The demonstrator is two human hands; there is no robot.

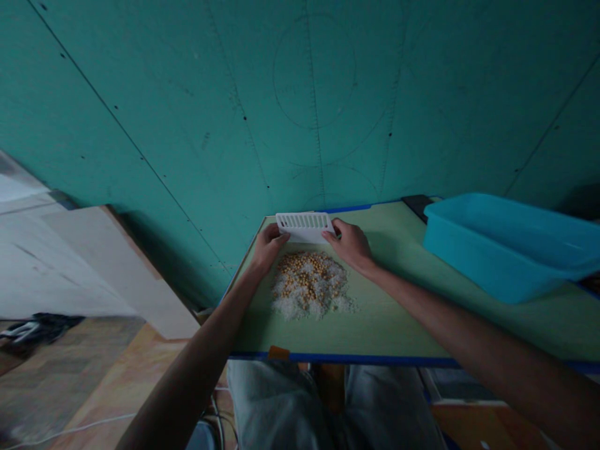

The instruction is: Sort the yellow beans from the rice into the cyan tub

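Observation:
A white slotted plastic piece (305, 229) stands on edge at the far side of the board, with a row of slots along its upper part. My left hand (272, 242) grips its left end, thumb on the near face. On its right end my right hand (347, 240) is closed in the same way, fingers behind. Just on the near side of it lies a pile of white rice-like grains (295, 307) mixed with round yellow beans (307, 267). The beans gather towards the back and middle of the pile, the white grains towards the front.
A turquoise plastic tub (492, 250) stands at the right on the pale green tabletop (375, 334), with a dark flat object (417, 203) behind it. The green wall (187, 125) rises directly behind. Orange tape (279, 352) marks the front edge. Pale boards (126, 262) lean at the left.

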